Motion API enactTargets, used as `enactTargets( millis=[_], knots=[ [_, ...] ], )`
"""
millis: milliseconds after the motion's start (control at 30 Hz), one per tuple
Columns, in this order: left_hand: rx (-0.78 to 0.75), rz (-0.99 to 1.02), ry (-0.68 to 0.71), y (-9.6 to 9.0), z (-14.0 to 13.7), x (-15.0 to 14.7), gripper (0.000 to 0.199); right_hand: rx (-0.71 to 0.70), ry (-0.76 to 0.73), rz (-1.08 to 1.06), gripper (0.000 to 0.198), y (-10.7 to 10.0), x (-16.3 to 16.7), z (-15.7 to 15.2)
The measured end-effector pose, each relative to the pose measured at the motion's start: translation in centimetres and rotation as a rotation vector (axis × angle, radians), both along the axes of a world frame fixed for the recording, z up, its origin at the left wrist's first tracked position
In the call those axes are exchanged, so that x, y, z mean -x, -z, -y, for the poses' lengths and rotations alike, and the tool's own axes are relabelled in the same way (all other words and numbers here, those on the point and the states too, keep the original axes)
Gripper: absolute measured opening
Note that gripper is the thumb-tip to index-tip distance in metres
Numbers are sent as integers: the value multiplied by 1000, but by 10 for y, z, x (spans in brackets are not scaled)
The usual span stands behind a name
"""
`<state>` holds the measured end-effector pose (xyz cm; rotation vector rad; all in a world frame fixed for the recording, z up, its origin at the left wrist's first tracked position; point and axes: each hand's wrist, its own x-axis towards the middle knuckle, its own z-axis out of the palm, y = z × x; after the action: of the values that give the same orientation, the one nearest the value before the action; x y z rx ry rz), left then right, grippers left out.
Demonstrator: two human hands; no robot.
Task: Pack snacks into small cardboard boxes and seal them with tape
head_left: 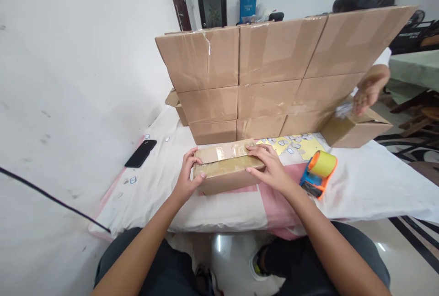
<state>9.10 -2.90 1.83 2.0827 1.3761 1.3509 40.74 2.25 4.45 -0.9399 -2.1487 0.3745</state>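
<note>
A small cardboard box (229,180) lies on the cloth-covered table in front of me, its top flaps nearly together with a slit between them. My left hand (189,173) grips its left end, thumb on the near flap and fingers at the far edge. Around the right end is my right hand (269,164), fingers on the far flap and thumb on the near one. Shiny tape shows on the far flap. To the right of the box rests a tape dispenser (317,175), orange and blue, with a yellowish roll.
Behind the box rises a stack of taped cardboard boxes (269,97). Another person's hand (368,90) reaches over an open box (358,129) at the right. A black phone (140,153) lies at the left, near the white wall (75,81). Paper scraps (291,143) lie below the stack.
</note>
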Motion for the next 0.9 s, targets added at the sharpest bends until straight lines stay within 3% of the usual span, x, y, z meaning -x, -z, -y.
enactTargets(
  millis=[300, 533, 733, 900],
  knots=[
    [18, -25, -23, 0, 0, -1, 24, 19, 49, 39, 33, -12, 5, 9],
    [-8, -8, -21, 2, 2, 0, 30, -12, 101, -71, 54, -2, -8, 31],
    [-74, -18, -27, 3, 5, -3, 35, -95, 380, -127, 47, 6, -50, 56],
    [-51, 38, -78, 9, 2, -6, 36, -208, 732, -275, 41, 11, -97, 65]
  ],
)
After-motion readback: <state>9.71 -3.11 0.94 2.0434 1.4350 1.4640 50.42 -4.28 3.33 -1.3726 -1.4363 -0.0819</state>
